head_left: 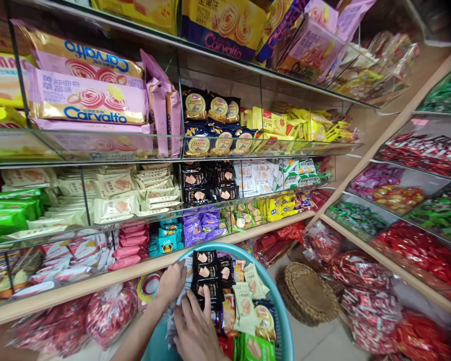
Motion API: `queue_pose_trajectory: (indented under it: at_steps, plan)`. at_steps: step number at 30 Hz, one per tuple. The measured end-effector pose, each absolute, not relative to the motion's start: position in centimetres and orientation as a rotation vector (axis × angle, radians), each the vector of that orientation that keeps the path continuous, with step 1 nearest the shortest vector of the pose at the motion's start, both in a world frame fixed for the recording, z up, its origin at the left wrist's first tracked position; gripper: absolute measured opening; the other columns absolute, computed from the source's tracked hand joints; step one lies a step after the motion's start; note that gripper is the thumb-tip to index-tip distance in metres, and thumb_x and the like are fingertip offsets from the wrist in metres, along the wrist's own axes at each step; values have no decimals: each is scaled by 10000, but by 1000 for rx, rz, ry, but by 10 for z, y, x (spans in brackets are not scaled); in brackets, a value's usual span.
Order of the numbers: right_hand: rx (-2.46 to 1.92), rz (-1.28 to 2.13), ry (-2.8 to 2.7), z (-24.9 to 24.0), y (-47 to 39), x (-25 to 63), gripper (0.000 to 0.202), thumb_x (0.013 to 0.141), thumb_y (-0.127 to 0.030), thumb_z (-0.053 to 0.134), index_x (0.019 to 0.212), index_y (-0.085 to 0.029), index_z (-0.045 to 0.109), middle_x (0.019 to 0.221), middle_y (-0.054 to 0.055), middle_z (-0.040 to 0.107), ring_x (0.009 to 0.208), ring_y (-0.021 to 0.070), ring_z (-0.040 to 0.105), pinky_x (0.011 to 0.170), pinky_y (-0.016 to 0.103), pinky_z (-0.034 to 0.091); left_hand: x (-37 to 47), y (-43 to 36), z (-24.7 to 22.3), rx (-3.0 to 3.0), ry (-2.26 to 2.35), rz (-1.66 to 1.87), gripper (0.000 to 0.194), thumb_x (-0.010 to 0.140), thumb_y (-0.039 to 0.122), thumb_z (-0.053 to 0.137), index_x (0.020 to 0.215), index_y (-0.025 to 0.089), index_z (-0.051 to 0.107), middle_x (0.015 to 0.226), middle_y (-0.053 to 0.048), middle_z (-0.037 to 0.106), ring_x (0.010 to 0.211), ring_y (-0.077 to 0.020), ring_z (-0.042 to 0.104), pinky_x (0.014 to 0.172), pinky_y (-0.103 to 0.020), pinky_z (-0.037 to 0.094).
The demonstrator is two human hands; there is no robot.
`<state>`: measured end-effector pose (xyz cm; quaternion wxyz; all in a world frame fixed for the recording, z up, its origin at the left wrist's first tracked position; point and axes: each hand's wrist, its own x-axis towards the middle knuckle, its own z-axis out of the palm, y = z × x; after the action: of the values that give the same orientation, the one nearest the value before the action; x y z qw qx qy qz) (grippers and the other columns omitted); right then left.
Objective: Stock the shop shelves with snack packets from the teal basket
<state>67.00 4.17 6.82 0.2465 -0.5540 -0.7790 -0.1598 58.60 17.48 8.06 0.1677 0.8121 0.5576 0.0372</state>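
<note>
A round turquoise plastic basket (281, 301) is full of small wrapped snacks. At its left side my left hand (174, 282) is curled, its fingertips hidden against whitish packets (189, 273). My right hand (195, 323) lies with fingers apart over those packets and the edge of the black snack packets (206, 271). Cream packets (244, 306), a dark blue round-label packet (265, 321) and a green packet (256, 347) lie to the right in the basket.
Glass-fronted shelves (210, 160) of packaged biscuits rise ahead, with candy bins (417, 250) along the right. A woven basket (308, 293) and bags of red-wrapped sweets (372, 306) stand on the floor. More red bags (113, 311) lie under the left shelf.
</note>
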Motion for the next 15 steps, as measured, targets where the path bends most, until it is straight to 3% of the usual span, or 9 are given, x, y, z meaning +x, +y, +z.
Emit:
queue_pose_trajectory:
  at_steps: [6,11,15]
  plan:
    - [-1504,-434,-2115,69,42,670,302,893,-299,498,1124,-128,592,1110,108,660,1150,259,558,1067,533,359,588,166,80,2224,1548,171,424,951,275,279,1290,122,483,1154,-173,683,1126,-250,619,889,-339,461]
    - [-1521,-417,-2124,63,42,669,297,901,-321,492,1098,-129,604,1085,123,666,1148,274,564,1036,548,394,584,169,87,2170,1474,246,373,931,315,318,1134,184,602,1069,-109,727,1088,-241,642,883,-321,466]
    - [-1515,-436,-2098,59,42,668,282,910,-315,493,1089,-131,608,1079,122,670,1134,276,572,1035,563,390,578,170,91,2107,1453,335,431,922,344,323,1229,170,569,1204,-112,678,1171,-233,595,970,-353,444]
